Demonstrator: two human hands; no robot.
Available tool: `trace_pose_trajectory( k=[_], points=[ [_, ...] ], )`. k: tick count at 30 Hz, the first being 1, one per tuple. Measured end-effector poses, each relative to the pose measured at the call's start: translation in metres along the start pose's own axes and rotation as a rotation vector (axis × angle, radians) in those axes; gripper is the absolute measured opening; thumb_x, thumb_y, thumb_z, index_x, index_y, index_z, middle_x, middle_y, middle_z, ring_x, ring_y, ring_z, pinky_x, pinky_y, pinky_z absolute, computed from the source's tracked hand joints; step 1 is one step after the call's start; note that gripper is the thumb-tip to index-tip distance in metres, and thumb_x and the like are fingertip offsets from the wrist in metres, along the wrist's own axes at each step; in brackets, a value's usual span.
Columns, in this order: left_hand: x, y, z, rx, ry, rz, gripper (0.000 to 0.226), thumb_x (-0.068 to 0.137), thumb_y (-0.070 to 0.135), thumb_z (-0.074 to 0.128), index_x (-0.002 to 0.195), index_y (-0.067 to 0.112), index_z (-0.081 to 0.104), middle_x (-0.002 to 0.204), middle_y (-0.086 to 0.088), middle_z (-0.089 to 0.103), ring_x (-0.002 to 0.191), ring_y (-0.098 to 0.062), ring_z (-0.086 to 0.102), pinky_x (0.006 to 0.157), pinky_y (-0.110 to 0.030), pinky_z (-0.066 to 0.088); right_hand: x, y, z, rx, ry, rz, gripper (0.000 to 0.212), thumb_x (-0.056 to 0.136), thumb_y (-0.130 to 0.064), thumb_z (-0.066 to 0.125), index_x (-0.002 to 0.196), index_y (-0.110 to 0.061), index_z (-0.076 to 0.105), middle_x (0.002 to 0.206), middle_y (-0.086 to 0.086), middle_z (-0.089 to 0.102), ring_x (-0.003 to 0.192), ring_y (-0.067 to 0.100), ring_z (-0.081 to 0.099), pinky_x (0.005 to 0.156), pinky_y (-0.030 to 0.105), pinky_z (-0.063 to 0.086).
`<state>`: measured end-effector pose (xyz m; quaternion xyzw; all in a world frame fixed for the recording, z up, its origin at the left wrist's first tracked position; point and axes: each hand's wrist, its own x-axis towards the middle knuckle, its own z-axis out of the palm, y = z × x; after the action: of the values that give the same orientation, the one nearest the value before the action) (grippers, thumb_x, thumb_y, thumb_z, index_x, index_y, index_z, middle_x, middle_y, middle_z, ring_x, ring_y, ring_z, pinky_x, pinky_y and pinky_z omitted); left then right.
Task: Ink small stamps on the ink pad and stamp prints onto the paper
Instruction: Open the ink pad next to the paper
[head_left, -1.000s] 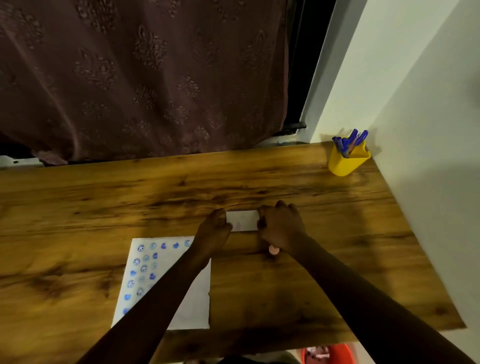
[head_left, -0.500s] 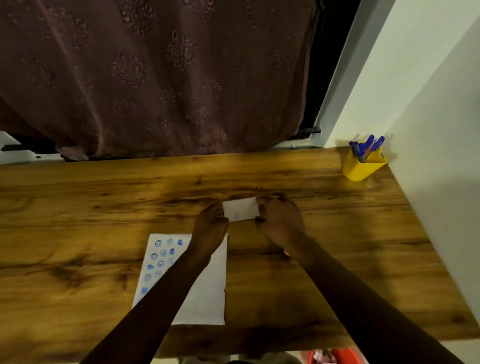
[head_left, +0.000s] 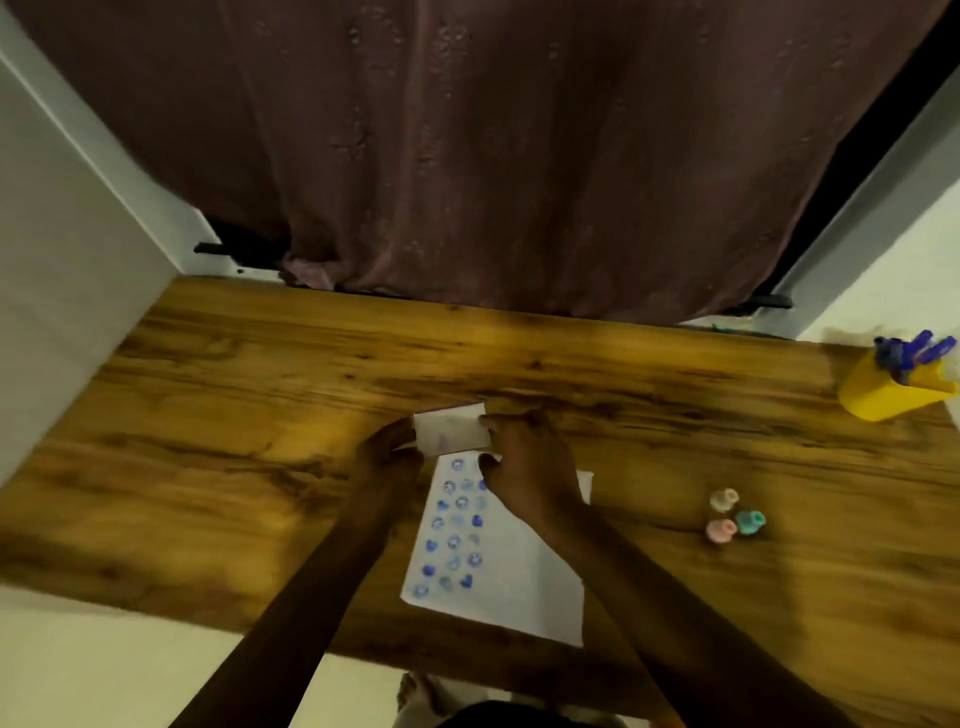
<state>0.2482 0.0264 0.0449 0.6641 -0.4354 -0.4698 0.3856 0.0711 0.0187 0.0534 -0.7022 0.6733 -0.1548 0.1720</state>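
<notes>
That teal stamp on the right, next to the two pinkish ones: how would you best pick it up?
Probably from above, pinching the narrow upper part of the teal stamp between two fingers. It seems to stand upright on the table, so its handle points up. The pink stamp sits close on its left and the beige stamp just behind, so its right and near sides are freer. Blur hides its exact shape.

Both arms reach forward, away from the body, and come close together at the hands. The left hand is curled, with its fingers pinching on the left side. The right hand is bent at the wrist, with its fingers pinching on the right side. The 2 hands are near each other but not touching.
</notes>
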Motion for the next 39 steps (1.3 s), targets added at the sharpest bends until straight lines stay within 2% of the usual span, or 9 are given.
trace_pose_trajectory(
  k=[6, 12, 14, 16, 19, 23, 27, 30, 39],
  points=[
    [0.009, -0.04, -0.069, 0.072, 0.093, 0.02, 0.043, 0.093, -0.007, 0.057, 0.13, 0.012, 0.066, 0.126, -0.009, 0.071, 0.103, -0.012, 0.07, 0.086, -0.033, 0.058, -0.001, -0.059, 0.046, 0.063, -0.118, -0.047, 0.058, 0.086, -0.027, 0.08, 0.14, -0.026, 0.06, 0.143, 0.003, 0.061, 0.133, 0.025, 0.059, 0.108, 0.037, 0.052],
    [0.006, -0.08, -0.107, 0.152, 0.108, 0.017, 0.038, 0.095, -0.011, 0.058, 0.133, -0.004, 0.062, 0.128, -0.022, 0.069, 0.118, -0.035, 0.067, 0.103, -0.047, 0.054, -0.008, -0.09, 0.08, 0.055, -0.23, -0.016, 0.049, 0.097, -0.036, 0.066, 0.145, -0.029, 0.055, 0.148, 0.003, 0.058, 0.137, 0.024, 0.055, 0.11, 0.037, 0.048],
    [0.006, -0.09, -0.112, 0.157, 0.091, 0.054, 0.031, 0.095, -0.013, 0.06, 0.125, -0.007, 0.063, 0.119, -0.019, 0.071, 0.111, -0.035, 0.069, 0.094, -0.036, 0.058, -0.011, -0.092, 0.089, 0.031, -0.236, -0.004, 0.049, 0.1, -0.032, 0.064, 0.147, -0.029, 0.053, 0.149, 0.002, 0.058, 0.138, 0.022, 0.054, 0.112, 0.035, 0.047],
    [0.006, -0.094, -0.115, 0.143, 0.058, 0.083, 0.029, 0.094, -0.007, 0.062, 0.12, 0.005, 0.064, 0.106, 0.002, 0.072, 0.1, -0.018, 0.071, 0.078, -0.014, 0.057, -0.014, -0.093, 0.095, 0.025, -0.244, 0.012, 0.049, 0.101, -0.029, 0.063, 0.149, -0.029, 0.052, 0.151, 0.003, 0.056, 0.14, 0.022, 0.052, 0.114, 0.035, 0.045],
    [0.004, -0.098, -0.116, 0.178, 0.009, 0.092, 0.034, 0.094, -0.005, 0.065, 0.125, 0.01, 0.065, 0.106, 0.01, 0.07, 0.098, -0.01, 0.068, 0.073, -0.006, 0.054, -0.018, -0.092, 0.1, 0.027, -0.263, 0.018, 0.051, 0.101, -0.025, 0.063, 0.15, -0.03, 0.05, 0.151, 0.003, 0.055, 0.141, 0.022, 0.051, 0.114, 0.035, 0.045],
    [-0.001, -0.099, -0.113, 0.268, -0.022, 0.087, 0.039, 0.093, -0.001, 0.067, 0.131, 0.004, 0.062, 0.119, -0.008, 0.07, 0.111, -0.022, 0.068, 0.086, -0.021, 0.056, -0.023, -0.088, 0.107, 0.016, -0.263, 0.028, 0.055, 0.099, -0.02, 0.064, 0.151, -0.03, 0.049, 0.152, 0.003, 0.054, 0.141, 0.022, 0.05, 0.114, 0.035, 0.045],
    [-0.004, -0.096, -0.11, 0.369, 0.009, 0.111, 0.038, 0.091, -0.002, 0.069, 0.128, 0.003, 0.063, 0.119, -0.01, 0.07, 0.109, -0.023, 0.066, 0.082, -0.017, 0.049, -0.026, -0.086, 0.113, 0.011, -0.245, 0.035, 0.055, 0.098, -0.019, 0.065, 0.15, -0.03, 0.05, 0.151, 0.002, 0.056, 0.141, 0.023, 0.051, 0.116, 0.038, 0.043],
    [-0.004, -0.096, -0.111, 0.456, -0.014, 0.131, 0.038, 0.089, -0.001, 0.069, 0.127, 0.001, 0.063, 0.125, -0.019, 0.07, 0.115, -0.034, 0.068, 0.091, -0.031, 0.054, -0.026, -0.084, 0.116, 0.004, -0.237, 0.023, 0.055, 0.097, -0.02, 0.067, 0.149, -0.03, 0.051, 0.15, 0.002, 0.057, 0.14, 0.023, 0.052, 0.116, 0.039, 0.044],
    [0.016, -0.11, -0.128, 0.885, -0.163, 0.398, 0.059, 0.086, 0.022, 0.078, 0.142, 0.016, 0.058, 0.155, -0.011, 0.05, 0.143, -0.035, 0.045, 0.112, -0.045, 0.045, -0.024, -0.075, 0.115, 0.102, -0.221, 0.004, 0.05, 0.097, -0.02, 0.067, 0.146, -0.028, 0.055, 0.145, -0.001, 0.062, 0.136, 0.022, 0.057, 0.114, 0.041, 0.048]
  ],
)
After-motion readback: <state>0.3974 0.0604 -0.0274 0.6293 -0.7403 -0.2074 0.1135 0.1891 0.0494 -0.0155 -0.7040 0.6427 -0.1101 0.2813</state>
